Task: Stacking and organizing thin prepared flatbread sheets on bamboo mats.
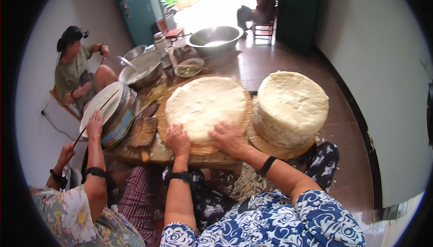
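A thick, pale round of what looks like dough lies before me on a round woven mat. My left hand touches its near left edge; whether the fingers grip it cannot be told. Slightly blurred, my right hand lies over the near right edge with fingers apart. To the right, a tall stack of pale round sheets sits on a second woven mat. Dark bands circle both my forearms.
At left, a co-worker's hand rests on a white-topped round drum beside a thin stick. A worn wooden board, a metal bowl, a plate of food and a large basin share the low table. Two people sit farther off.
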`<action>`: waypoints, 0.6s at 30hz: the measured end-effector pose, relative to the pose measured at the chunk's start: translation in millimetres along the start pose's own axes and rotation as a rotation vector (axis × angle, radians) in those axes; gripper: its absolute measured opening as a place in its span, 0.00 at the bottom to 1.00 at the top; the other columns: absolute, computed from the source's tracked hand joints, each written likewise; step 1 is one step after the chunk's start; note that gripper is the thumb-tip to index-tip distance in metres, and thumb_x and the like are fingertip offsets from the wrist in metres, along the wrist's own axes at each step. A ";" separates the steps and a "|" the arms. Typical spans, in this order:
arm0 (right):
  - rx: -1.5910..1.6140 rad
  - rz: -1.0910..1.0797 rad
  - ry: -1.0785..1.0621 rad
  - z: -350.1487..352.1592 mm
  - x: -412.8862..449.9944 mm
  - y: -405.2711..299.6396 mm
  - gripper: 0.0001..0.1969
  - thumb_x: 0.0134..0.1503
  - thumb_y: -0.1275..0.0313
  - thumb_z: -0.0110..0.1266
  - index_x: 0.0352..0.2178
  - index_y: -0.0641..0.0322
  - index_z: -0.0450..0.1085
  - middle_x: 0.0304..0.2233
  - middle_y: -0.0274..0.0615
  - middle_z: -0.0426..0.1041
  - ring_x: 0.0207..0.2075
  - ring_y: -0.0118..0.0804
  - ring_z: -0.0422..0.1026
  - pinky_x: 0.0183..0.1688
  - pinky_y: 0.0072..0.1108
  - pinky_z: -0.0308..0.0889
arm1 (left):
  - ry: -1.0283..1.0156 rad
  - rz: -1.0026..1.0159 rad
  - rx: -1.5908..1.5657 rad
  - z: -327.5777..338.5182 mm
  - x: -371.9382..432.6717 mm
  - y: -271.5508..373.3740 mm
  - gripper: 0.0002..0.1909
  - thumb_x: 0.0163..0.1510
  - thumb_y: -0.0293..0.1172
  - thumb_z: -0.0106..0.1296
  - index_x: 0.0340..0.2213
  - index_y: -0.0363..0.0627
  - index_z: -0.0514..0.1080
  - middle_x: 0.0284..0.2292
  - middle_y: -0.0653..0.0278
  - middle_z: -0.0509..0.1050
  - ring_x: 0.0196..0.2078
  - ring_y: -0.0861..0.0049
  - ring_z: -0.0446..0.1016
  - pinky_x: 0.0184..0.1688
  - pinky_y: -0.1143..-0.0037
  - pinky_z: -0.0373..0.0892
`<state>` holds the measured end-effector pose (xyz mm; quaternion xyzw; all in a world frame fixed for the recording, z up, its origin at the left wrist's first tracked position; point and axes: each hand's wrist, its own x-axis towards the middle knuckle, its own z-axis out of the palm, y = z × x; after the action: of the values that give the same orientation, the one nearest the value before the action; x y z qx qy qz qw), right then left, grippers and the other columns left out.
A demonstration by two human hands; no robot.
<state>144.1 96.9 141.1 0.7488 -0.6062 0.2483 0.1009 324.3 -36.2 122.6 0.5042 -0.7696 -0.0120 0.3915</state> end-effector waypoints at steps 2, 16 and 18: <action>-0.012 0.014 -0.032 -5.1 -0.7 -6.7 0.24 0.51 0.58 0.53 0.49 0.55 0.64 0.50 0.47 0.63 0.55 0.50 0.59 0.54 0.51 0.51 | 0.015 -0.012 0.013 3.2 -3.5 -10.1 0.12 0.45 0.31 0.52 0.33 0.43 0.76 0.42 0.53 0.72 0.47 0.58 0.68 0.50 0.65 0.63; -0.064 -0.068 -0.048 -8.7 -10.4 -5.3 0.26 0.51 0.56 0.54 0.50 0.51 0.65 0.50 0.43 0.64 0.55 0.47 0.59 0.58 0.46 0.50 | 0.012 -0.036 -0.022 1.4 -3.6 7.5 0.12 0.46 0.30 0.55 0.35 0.43 0.76 0.44 0.52 0.72 0.48 0.58 0.67 0.50 0.66 0.63; -0.058 -0.061 -0.062 -9.1 -11.8 -6.3 0.25 0.51 0.56 0.54 0.50 0.51 0.65 0.51 0.43 0.63 0.56 0.48 0.58 0.58 0.46 0.50 | 0.017 -0.025 -0.031 2.9 -4.1 7.4 0.11 0.45 0.30 0.55 0.34 0.44 0.76 0.44 0.53 0.72 0.48 0.58 0.67 0.50 0.66 0.63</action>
<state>146.2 112.6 144.0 0.7710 -0.5929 0.2041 0.1112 317.7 -30.4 121.3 0.5076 -0.7598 -0.0245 0.4055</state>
